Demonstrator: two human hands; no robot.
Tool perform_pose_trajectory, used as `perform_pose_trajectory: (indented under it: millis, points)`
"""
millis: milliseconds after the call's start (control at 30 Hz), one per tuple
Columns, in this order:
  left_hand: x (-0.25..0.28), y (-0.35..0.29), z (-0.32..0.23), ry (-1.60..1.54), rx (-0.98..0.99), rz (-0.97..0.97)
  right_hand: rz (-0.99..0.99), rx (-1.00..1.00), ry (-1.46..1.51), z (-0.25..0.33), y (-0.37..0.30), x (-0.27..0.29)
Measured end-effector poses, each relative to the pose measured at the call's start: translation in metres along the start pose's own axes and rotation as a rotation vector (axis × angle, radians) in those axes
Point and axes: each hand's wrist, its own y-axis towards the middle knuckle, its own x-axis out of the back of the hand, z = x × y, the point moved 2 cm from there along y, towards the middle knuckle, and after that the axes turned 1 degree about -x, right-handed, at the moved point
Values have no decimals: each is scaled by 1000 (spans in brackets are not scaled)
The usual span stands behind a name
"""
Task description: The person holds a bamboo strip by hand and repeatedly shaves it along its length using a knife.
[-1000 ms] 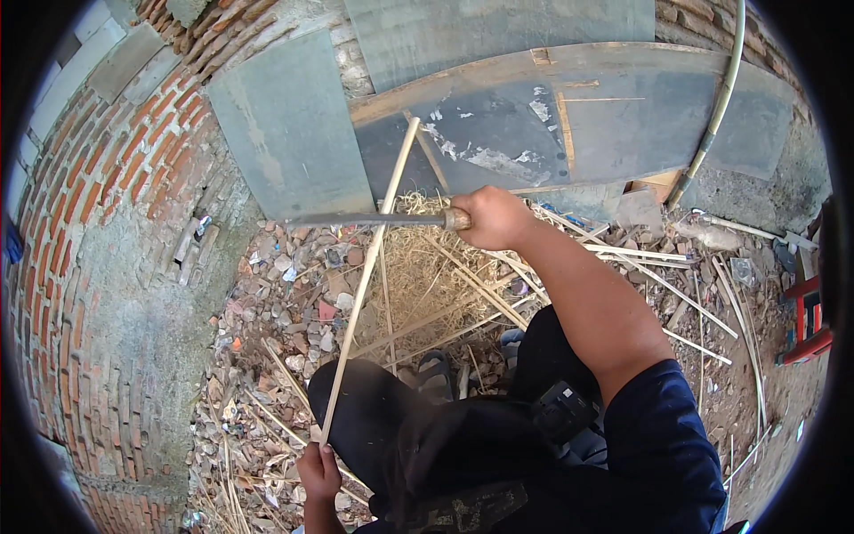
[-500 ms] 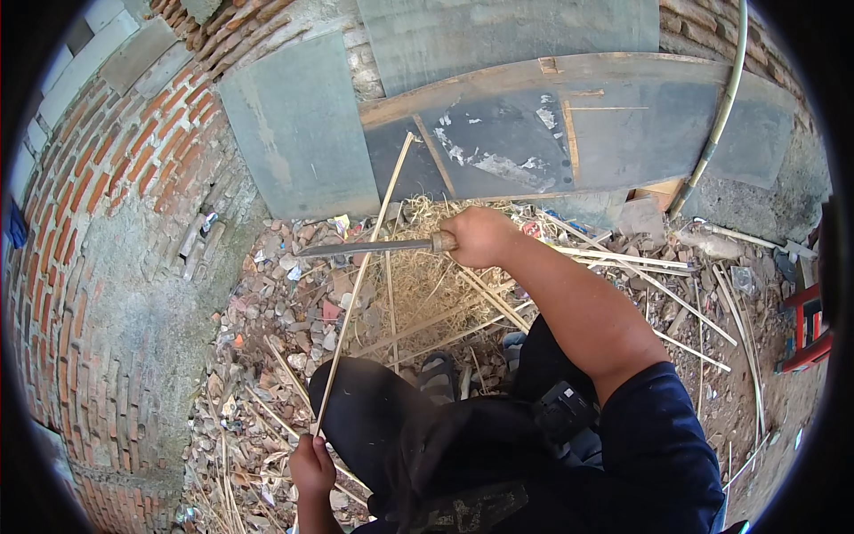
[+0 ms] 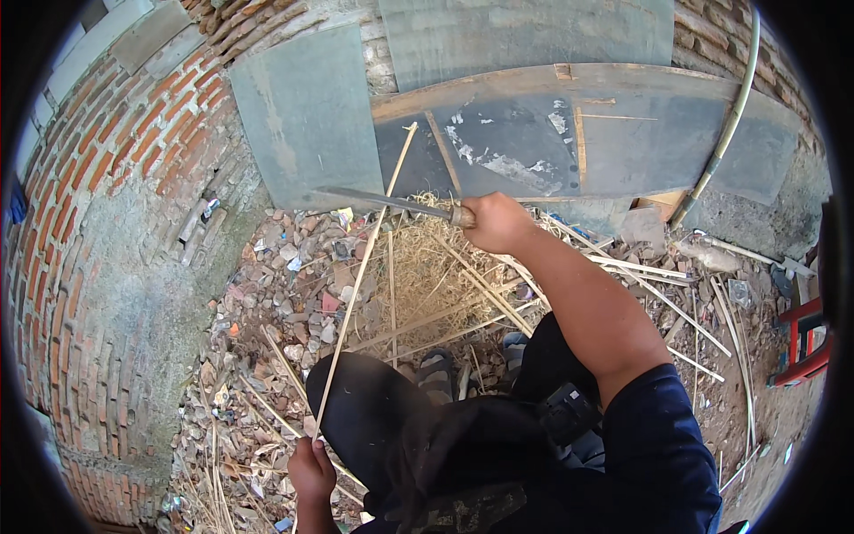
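Note:
My right hand (image 3: 498, 222) is closed round the wooden handle of a long-bladed knife (image 3: 391, 201). The blade points left and crosses the upper part of a long, thin bamboo strip (image 3: 358, 283). Low on the left, my left hand (image 3: 311, 470) grips the strip's near end between thumb and fingers. From there the strip slants up past my knee, and its frayed far tip stands before the dark panels. Whether the edge bites into the strip cannot be made out. Beneath lies a heap of pale shavings (image 3: 436, 258).
Loose bamboo strips (image 3: 658, 276) lie to the right, with more at lower left. Broken brick and stone rubble (image 3: 294, 267) covers the ground. A brick wall (image 3: 107, 267) rises on the left, grey panels (image 3: 307, 116) lean at the back, and a red object (image 3: 801, 343) stands far right.
The knife and my right hand have moved up along the strip towards its far tip, and the blade now tilts upward at its point. My left hand keeps its hold.

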Motion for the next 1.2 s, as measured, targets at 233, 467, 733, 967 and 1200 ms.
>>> perform_pose_trajectory:
  millis: [233,467,733,967,1200]
  points:
    - [14,-10,-29,-14,19,97,360,287,-233,71,-21,13]
    - [1,-12,-28,-21,42,87,29,31,-48,5,-11,-5]
    - [-6,-14,-24,8,30,37,322,242,-95,64,-20,-1]
    - [-11,-6,-20,96,21,44,245,-82,-83,-7,-1,-19]
    - [-23,-4,-9,7,-15,80,357,166,-53,58,-18,-14]
